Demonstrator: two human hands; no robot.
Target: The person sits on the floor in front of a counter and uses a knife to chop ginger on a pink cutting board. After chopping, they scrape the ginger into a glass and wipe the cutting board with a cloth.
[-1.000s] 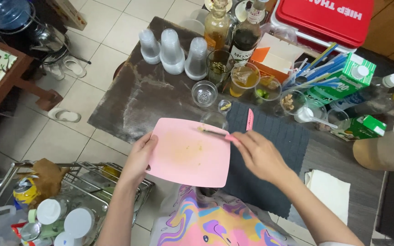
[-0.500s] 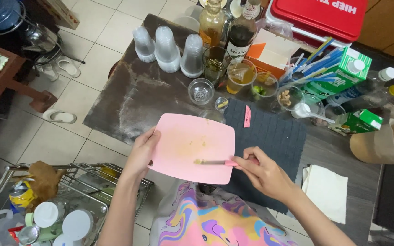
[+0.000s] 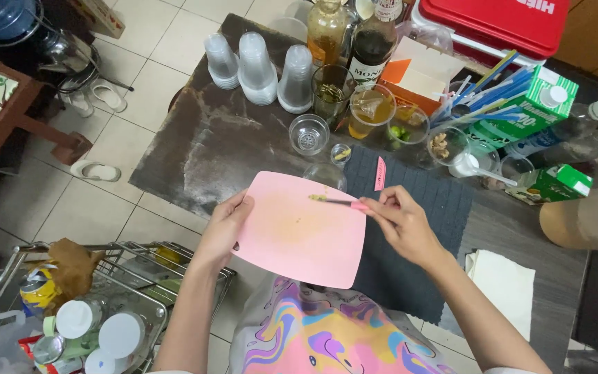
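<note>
**Pink board lifted, knife tip at its far edge**

Your left hand (image 3: 224, 228) holds the pink cutting board (image 3: 302, 232) by its left edge, thumb on top and fingers underneath, its grip clamped on the board. The board is tilted, its near corner hanging out past the desk (image 3: 202, 138) edge above your patterned shirt (image 3: 327, 339). Its far edge sits over a clear plastic cup (image 3: 325, 176) on the desk.

Your right hand (image 3: 403, 225) is closed around the pink handle of a small knife (image 3: 340, 202), its grip pinched on it. The blade lies across the board's far right part, with a bit of greenish-yellow pulp at its tip. A faint yellowish stain marks the middle of the board.

Under your right hand lies a dark mat (image 3: 417, 228), and a small pink knife cover (image 3: 380, 173) rests on it just beyond the board. Behind the board stand an empty clear cup (image 3: 309, 133), stacks of upturned plastic cups (image 3: 257, 59), two bottles (image 3: 351, 34) and a glass of amber drink (image 3: 370, 111). A folded white cloth (image 3: 506, 291) lies near your right forearm.
</note>
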